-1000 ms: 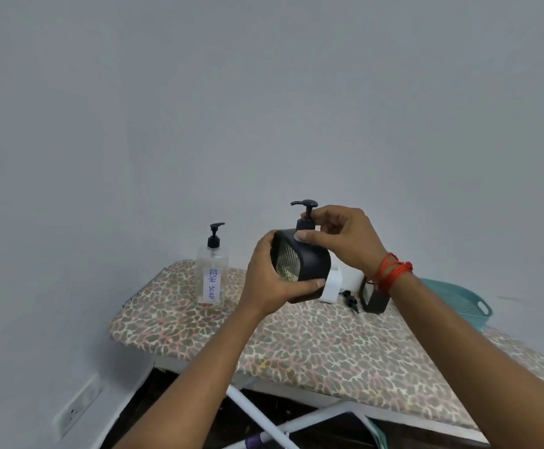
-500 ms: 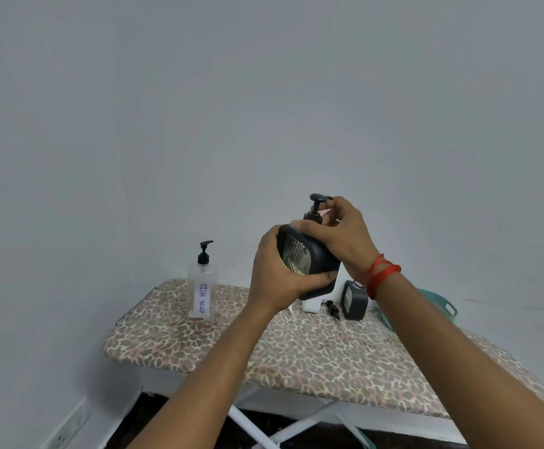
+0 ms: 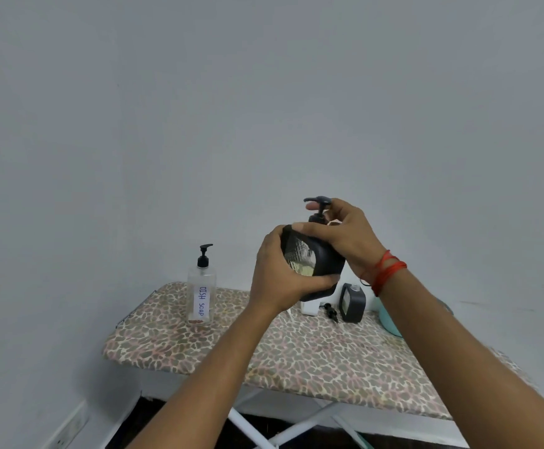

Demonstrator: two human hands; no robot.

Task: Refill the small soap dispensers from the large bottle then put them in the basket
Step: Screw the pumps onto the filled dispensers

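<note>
Left hand (image 3: 277, 273) fingers wrapped round tilted black dispenser (image 3: 321, 264), held mid-air | right hand (image 3: 345, 236) fingers curled about its pump (image 3: 318, 205), just above | second dispenser (image 3: 352, 303) stands below them on ironing board (image 3: 296, 354)

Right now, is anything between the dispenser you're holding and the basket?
Yes. A second, uncapped dispenser stands on the board between the held dispenser and the basket, with a loose pump beside it. Carried above them, the way looks clear.

A white label reading "DISH SOAP", handwritten in blue, is running down the clear pump bottle (image 3: 201, 293) standing left of the left hand (image 3: 278, 276).
</note>
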